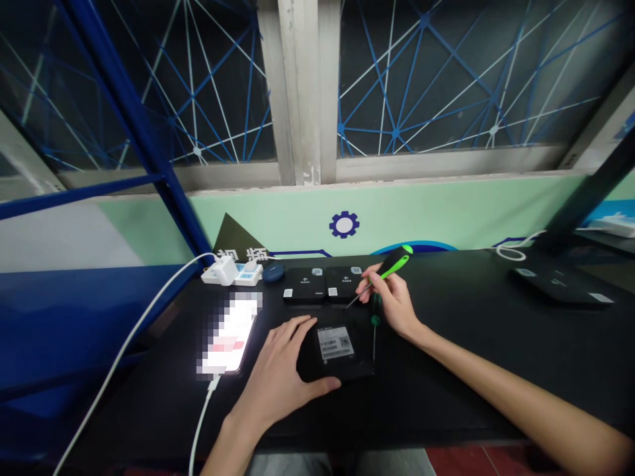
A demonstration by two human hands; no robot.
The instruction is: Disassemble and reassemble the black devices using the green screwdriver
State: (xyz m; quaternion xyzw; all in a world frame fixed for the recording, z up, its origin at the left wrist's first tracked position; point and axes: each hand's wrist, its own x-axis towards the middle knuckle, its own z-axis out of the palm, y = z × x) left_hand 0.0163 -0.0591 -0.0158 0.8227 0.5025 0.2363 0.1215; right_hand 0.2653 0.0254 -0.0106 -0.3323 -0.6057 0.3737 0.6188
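Note:
A flat black box (342, 354) with a white label lies on the black table (471, 370) right in front of me. My left hand (282, 373) rests on its left side, fingers spread flat and thumb along the near edge. My right hand (391, 301) is closed round a green-and-black screwdriver (384, 271), its metal tip pointing down-left toward the box's far edge. A second, thin green-handled screwdriver (375, 334) lies on the table just right of the box.
Two more black boxes (325, 284) sit side by side behind the first. A lit phone (229, 337) on a white cable lies to the left, near a white power strip (233, 272) and a dark round object (273, 272). Another black device (560, 281) sits far right.

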